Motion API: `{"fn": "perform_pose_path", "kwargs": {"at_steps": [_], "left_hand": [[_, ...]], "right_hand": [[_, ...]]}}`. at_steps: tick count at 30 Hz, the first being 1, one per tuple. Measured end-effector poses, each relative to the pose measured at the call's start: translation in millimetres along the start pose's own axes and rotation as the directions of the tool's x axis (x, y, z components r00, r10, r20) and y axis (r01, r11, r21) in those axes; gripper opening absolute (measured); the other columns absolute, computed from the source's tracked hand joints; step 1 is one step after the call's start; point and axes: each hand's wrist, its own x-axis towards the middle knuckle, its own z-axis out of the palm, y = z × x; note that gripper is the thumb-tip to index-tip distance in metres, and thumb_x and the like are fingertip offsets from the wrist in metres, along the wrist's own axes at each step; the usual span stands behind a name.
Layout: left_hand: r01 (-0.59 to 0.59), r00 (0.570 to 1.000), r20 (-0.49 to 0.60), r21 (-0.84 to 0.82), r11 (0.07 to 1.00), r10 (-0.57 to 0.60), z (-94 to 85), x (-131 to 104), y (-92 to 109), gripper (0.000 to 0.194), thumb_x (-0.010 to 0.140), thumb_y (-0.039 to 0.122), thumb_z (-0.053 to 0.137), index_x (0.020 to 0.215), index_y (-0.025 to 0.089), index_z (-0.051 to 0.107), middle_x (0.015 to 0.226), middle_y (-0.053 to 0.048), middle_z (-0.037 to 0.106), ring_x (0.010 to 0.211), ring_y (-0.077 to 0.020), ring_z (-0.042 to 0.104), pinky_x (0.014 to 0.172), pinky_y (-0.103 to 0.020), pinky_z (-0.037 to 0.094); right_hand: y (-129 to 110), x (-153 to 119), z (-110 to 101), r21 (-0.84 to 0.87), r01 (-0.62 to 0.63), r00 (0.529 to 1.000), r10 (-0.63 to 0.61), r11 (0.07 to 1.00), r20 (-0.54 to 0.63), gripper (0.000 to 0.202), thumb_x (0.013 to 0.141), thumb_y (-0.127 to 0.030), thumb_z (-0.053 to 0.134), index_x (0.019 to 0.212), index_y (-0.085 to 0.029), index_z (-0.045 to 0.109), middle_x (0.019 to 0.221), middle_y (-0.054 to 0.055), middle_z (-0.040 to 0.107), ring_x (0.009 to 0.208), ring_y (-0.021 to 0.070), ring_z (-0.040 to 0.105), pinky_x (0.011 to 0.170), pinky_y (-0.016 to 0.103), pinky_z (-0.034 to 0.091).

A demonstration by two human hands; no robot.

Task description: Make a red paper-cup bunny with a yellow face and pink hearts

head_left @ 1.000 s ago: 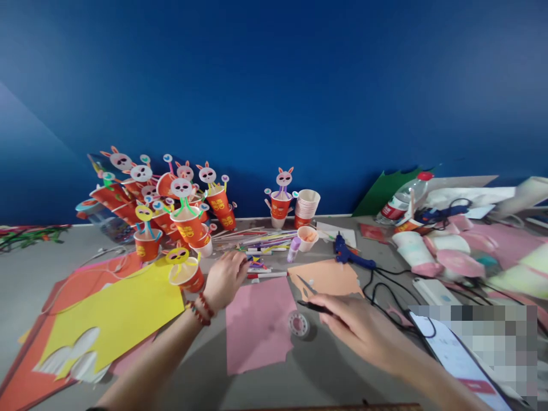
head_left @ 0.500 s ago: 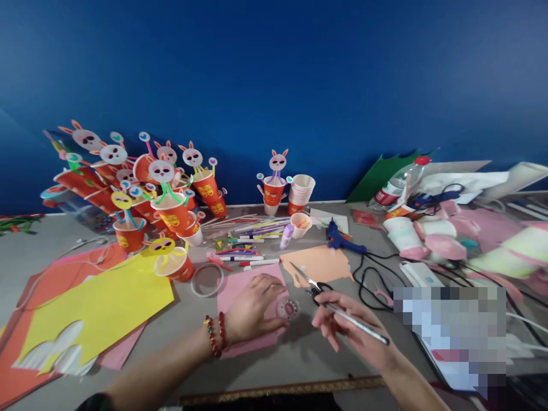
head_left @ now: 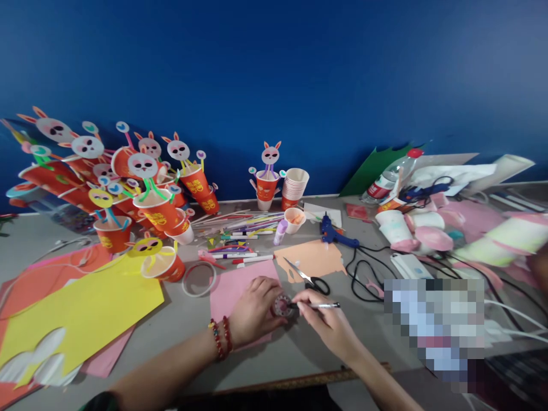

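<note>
My left hand (head_left: 256,311), with red bead bracelets at its wrist, rests on a sheet of pink paper (head_left: 220,285). Its thumb and forefinger bracket a small round clear disc (head_left: 283,306) with a pinkish middle, holding it at the paper's right edge. A pen (head_left: 324,305) is gripped in my right hand (head_left: 323,319), its tip at the disc's right side. Just above that hand, black-handled scissors (head_left: 309,278) lie partly over peach paper (head_left: 319,257).
Red paper cups with rabbit faces (head_left: 156,214) crowd the left, behind yellow paper (head_left: 98,308). Markers (head_left: 240,256), a purple glue stick (head_left: 280,232) and a stack of cups (head_left: 295,185) stand or lie mid-table. A blue glue gun (head_left: 336,234) trails its black cord at right.
The scissors have left my right hand and now lie on the table. That hand has moved left, bringing the pen to the disc. My left fingers have closed in around the disc.
</note>
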Motion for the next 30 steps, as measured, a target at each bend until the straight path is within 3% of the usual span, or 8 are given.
{"fn": "perform_pose_path", "kwargs": {"at_steps": [6,12,30], "left_hand": [[0.003,1.0,-0.017,0.006,1.0,-0.003,3.3,0.6,-3.7,0.048,0.075,0.035,0.077,0.116,0.023,0.058,0.118,-0.009,0.06,0.111,-0.0296,0.052,0.098,-0.047,0.042],[-0.013,0.999,-0.035,0.033,0.999,0.014,5.3,0.4,-5.3,0.051,0.072,0.034,0.078,0.118,0.024,0.057,0.118,-0.008,0.06,0.112,-0.0284,0.052,0.111,-0.053,0.029],[0.029,0.999,-0.029,0.034,0.999,-0.028,5.1,-0.2,-4.2,0.052,0.069,0.028,0.078,0.117,0.024,0.058,0.12,-0.007,0.06,0.115,-0.0275,0.051,0.115,-0.056,0.022]], "right_hand": [[2.7,6.6,9.8,-0.12,0.082,0.996,-0.086,0.989,-0.026,0.02,0.097,-0.025,0.043,0.087,-0.02,0.06,0.081,0.003,0.067,0.075,0.0178,0.061,0.071,0.026,0.046],[-0.9,12.2,12.2,-0.189,0.116,0.992,-0.124,0.975,-0.031,0.022,0.096,-0.023,0.043,0.081,-0.02,0.059,0.074,0.002,0.065,0.07,0.0172,0.06,0.066,0.025,0.045],[4.4,6.1,19.7,-0.252,0.218,0.972,-0.233,0.943,-0.029,0.015,0.093,-0.015,0.045,0.088,-0.021,0.058,0.077,0.005,0.065,0.074,0.02,0.061,0.069,0.031,0.045]]}}
